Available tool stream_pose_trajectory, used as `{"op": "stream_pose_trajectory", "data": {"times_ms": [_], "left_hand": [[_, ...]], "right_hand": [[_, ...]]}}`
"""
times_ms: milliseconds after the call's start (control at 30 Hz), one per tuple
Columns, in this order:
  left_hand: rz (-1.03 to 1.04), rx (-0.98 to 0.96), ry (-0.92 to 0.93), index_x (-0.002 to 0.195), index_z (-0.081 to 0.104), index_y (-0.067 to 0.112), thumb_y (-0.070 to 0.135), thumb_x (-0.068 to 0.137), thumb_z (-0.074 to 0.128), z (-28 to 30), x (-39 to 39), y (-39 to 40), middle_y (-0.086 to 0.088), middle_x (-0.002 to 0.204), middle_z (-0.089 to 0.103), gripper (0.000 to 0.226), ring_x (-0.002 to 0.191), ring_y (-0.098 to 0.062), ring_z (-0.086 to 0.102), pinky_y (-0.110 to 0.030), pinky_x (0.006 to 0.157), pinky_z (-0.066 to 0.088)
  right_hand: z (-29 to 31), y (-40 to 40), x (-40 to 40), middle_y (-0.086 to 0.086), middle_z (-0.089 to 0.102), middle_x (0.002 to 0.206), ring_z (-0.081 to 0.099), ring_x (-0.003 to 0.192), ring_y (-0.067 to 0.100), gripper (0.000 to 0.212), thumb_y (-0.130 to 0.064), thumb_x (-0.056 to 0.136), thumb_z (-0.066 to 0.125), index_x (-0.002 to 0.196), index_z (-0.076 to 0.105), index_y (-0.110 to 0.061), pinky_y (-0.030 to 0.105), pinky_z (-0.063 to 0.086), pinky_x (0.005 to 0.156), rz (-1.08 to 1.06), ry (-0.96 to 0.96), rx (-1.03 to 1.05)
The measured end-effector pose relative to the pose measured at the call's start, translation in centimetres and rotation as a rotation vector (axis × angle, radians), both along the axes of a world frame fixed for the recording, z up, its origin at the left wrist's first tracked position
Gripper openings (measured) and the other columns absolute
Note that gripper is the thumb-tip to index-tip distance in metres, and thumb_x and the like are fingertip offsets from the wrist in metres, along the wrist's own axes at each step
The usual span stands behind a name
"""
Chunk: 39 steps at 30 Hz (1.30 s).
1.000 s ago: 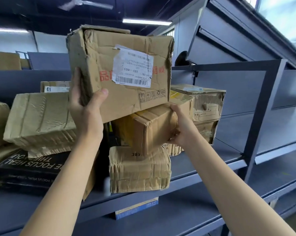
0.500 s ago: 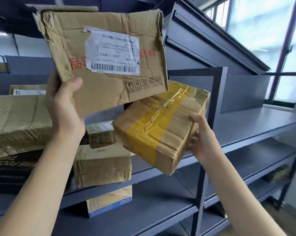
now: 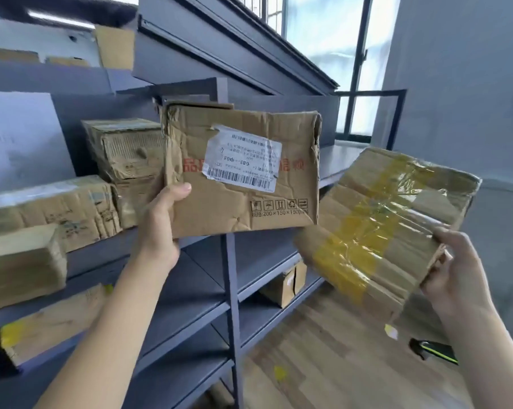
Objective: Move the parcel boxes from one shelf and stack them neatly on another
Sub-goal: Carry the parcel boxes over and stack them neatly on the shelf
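Observation:
My left hand (image 3: pixel 161 228) grips the lower left corner of a crumpled brown parcel box with a white shipping label (image 3: pixel 243 184), held upright in the air in front of the grey shelf upright (image 3: pixel 231 284). My right hand (image 3: pixel 453 273) holds a flatter box wrapped in yellow tape (image 3: pixel 385 225) by its lower right edge; it is tilted and hangs over the wooden floor, to the right of the shelving. Several other taped parcel boxes (image 3: pixel 72 208) remain on the left shelf.
The grey metal shelving (image 3: pixel 190 302) has bare boards to the right of its upright. One small box (image 3: pixel 284 284) sits on a lower right shelf. A dark object with a green stripe (image 3: pixel 435 351) lies on the wooden floor (image 3: pixel 323 349). A window is behind.
The view has swung to the right. Both boxes have travelled right with my hands, away from the left shelf; the yellow-taped box now hangs beyond the shelving, over the floor.

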<state>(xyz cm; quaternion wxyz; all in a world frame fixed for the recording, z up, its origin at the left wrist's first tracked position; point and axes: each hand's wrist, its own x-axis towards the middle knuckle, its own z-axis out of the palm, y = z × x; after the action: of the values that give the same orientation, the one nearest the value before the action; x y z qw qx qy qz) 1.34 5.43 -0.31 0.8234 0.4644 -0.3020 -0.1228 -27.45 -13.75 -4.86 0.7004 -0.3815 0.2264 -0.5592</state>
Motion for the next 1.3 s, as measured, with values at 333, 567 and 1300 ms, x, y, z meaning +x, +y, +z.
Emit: {"op": "stream_pose_trajectory", "data": {"times_ms": [333,567,1300], "left_hand": [[-0.244,0.278,0.192,0.094,0.064,0.023,0.028,0.071,0.058,-7.9,-9.1,-10.8,0.006,0.078,0.070,0.025,0.072,-0.013,0.064,-0.021,0.053,0.047],[-0.315,0.346,0.156,0.124,0.059,0.015,0.020,0.073,0.057,-11.7,-11.0,-17.4,0.005,0.090,0.070,0.051,0.079,-0.011,0.065,-0.024,0.061,0.050],[-0.341,0.140,0.279,0.098,0.062,0.021,0.015,0.087,0.051,-7.4,3.2,-45.9,0.009,0.076,0.071,0.016,0.070,-0.008,0.066,-0.019,0.056,0.050]], "right_hand": [[-6.2,-4.9,-14.0,0.000,0.053,0.082,0.052,0.070,0.013,0.020,-0.013,0.072,0.056,0.090,0.054,-0.023,0.029,0.045,0.067,-0.235,0.189,-0.119],[-9.8,-8.9,-15.9,-0.006,0.060,0.092,0.060,0.073,0.006,0.051,-0.004,0.073,0.059,0.122,0.050,-0.017,0.021,0.051,0.063,-0.321,0.298,-0.083],[-6.0,-39.9,-4.9,-0.014,0.049,0.087,0.051,0.055,-0.006,0.048,-0.026,0.067,0.070,0.104,0.040,-0.030,0.008,0.036,0.041,-0.617,0.272,0.068]]}}
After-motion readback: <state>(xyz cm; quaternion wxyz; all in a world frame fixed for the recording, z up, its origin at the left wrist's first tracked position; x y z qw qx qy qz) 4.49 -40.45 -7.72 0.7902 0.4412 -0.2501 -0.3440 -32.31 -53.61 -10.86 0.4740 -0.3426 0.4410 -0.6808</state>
